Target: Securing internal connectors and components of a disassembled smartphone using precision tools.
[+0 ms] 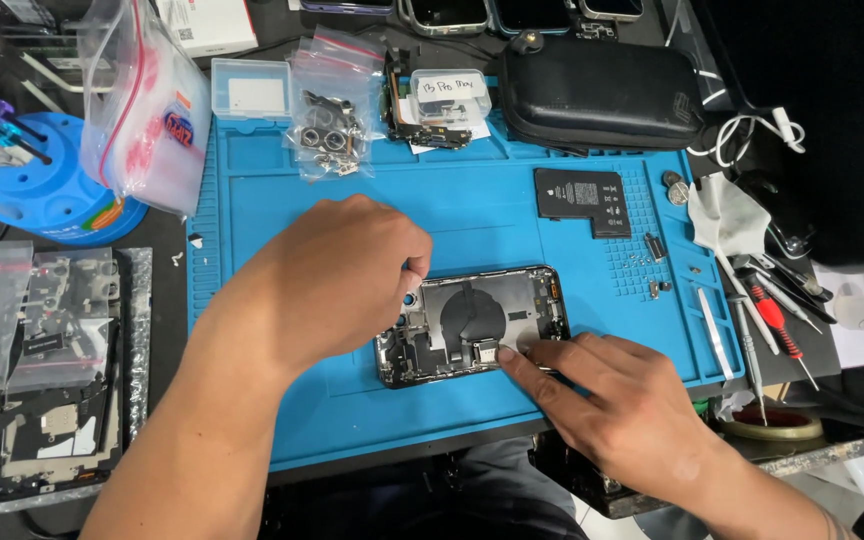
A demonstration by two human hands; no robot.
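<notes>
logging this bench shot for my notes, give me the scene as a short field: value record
surface: blue repair mat
main item: opened phone, back off, insides showing
left hand: left hand over the phone's left end, fingers curled, grip hidden
right hand: right hand, index fingertip pressing the phone's lower edge
on mat: black battery, small screws, bags of parts
right of mat: screwdrivers, tweezers
top: black zip case
left: blue tool holder
</notes>
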